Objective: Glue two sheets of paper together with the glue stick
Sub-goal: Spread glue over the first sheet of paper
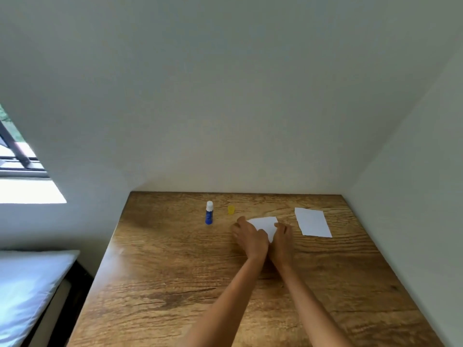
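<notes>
1 white sheet of paper [263, 225] lies flat on the wooden desk [175, 284], towards the far edge, partly covered by both hands. A 2nd sheet [312, 222] lies well apart from it, nearer the far right corner. The uncapped blue glue stick [209, 213] stands upright to the left, its yellow cap [231, 210] just beside it. The left hand [250, 237] and the right hand [283, 240] press palm-down with spread fingers on the near sheet, gripping nothing, forearms stretched forward.
</notes>
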`<state>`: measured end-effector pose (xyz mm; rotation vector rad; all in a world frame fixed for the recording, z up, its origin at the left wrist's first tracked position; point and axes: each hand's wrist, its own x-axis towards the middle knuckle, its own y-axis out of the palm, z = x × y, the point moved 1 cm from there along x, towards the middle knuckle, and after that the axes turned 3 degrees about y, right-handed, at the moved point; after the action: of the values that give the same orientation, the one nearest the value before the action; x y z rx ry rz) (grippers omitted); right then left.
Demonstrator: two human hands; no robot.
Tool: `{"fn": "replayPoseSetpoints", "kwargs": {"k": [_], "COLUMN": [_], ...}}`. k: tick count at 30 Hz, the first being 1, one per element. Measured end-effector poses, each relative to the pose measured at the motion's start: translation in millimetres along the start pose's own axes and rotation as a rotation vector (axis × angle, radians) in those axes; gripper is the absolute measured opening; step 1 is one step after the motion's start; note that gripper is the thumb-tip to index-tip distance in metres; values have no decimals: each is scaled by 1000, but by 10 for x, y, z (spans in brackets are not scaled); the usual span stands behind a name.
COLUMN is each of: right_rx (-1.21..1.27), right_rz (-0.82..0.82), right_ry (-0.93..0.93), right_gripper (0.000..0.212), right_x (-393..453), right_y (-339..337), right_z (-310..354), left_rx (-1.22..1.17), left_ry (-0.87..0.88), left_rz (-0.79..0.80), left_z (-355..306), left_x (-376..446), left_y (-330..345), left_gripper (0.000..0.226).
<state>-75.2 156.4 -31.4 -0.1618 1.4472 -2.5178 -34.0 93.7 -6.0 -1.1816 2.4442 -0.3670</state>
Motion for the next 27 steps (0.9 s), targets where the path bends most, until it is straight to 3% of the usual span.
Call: {"fn": "replayPoseSetpoints", "kwargs": {"k": [5, 10, 15, 20, 24, 27], "right_rx": [-88, -109, 19, 583, 604, 730], "right_rz": [-22, 40, 92, 229, 239, 204], "right_ry": [104, 112, 133, 360, 367, 347], "right_gripper": [70, 81, 86, 55, 35, 14], "right_x": [-114, -12, 153, 308, 327, 191], "right_y": [-100, -156, -95, -150, -195, -174], "right_z": [74, 75, -24, -82, -142, -131], "left_rx": [-228, -393, -415, -320, -194, 1], "left_ry": [-143, -302, -315, -236, -101, 55], "left_rz": [64, 155, 198, 196, 160, 49], "left_z": [58, 50, 40, 121, 167, 276], "left_x": [-125, -28, 74, 153, 128, 37], "left_y": [-143, -146, -34, 10, -124, -344], "left_gripper": [67, 42, 41, 44, 35, 32]}}
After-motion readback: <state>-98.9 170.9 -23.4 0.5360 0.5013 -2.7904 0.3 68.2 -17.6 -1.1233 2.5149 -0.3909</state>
